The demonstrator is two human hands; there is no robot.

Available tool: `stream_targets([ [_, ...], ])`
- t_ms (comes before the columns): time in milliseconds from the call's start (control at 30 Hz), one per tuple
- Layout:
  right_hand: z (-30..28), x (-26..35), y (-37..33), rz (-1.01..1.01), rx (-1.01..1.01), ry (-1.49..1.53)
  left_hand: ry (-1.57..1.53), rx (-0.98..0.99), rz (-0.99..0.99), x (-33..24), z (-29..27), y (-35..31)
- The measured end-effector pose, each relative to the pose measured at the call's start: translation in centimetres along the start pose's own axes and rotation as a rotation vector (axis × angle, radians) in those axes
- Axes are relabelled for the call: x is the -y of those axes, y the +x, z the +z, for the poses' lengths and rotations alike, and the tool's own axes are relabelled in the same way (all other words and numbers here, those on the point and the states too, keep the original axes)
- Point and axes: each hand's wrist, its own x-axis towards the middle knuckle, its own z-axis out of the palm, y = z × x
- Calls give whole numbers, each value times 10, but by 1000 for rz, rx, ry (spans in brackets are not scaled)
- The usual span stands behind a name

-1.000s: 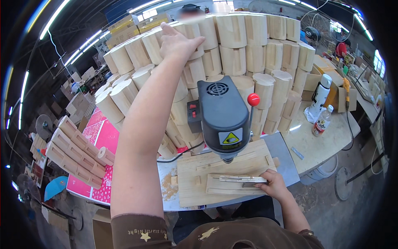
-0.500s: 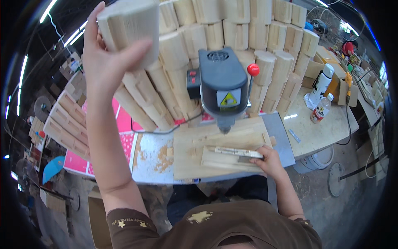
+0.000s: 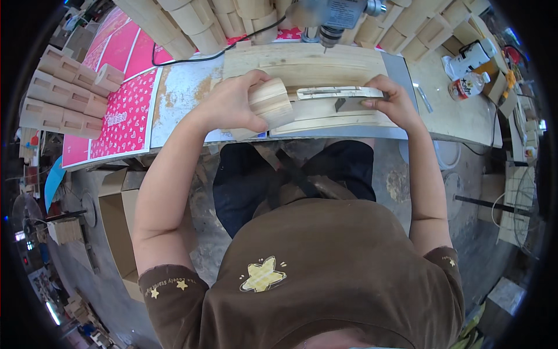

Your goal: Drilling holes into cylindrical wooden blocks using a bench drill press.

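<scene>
My left hand (image 3: pixel 232 103) is wrapped round a short, rounded block of pale wood (image 3: pixel 273 104), held on its side low over the front of the bench. In my right hand (image 3: pixel 395 104) is a pale, narrow strip with dark marks (image 3: pixel 334 92). A small dark grey plate (image 3: pixel 347 104) shows just below that strip, near my right fingers; whether the two are joined I cannot tell. Both hands are above a wooden board (image 3: pixel 267 55), with the block's end close to the strip's left tip. Beyond them is the drill head (image 3: pixel 330 36), its thin bit pointing down at the board.
Stacks of similar wooden blocks (image 3: pixel 192 26) line the back, and more (image 3: pixel 64 96) lie at the left on pink patterned sheets (image 3: pixel 131 110). A black cable (image 3: pixel 200 58) crosses behind. At right stand a drink bottle (image 3: pixel 468 85) and a white flask (image 3: pixel 469 58). A cardboard box (image 3: pixel 119 215) sits below.
My left hand has come down from high at the left with the wooden block, now beside the strip. My right hand still holds the strip. The view has tilted downward.
</scene>
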Motion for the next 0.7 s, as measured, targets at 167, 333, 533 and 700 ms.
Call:
stream_targets([
  [167, -1, 1, -3, -34, 23, 43, -82, 204, 94, 9, 13, 29],
  [333, -6, 2, -3, -24, 43, 34, -189, 428, 1, 7, -4, 53],
  [533, -8, 1, -3, -43, 7, 32, -137, 514, -29, -1, -9, 57],
  [700, -17, -7, 4, -37, 109, 23, -32, 526, 3, -11, -2, 55],
])
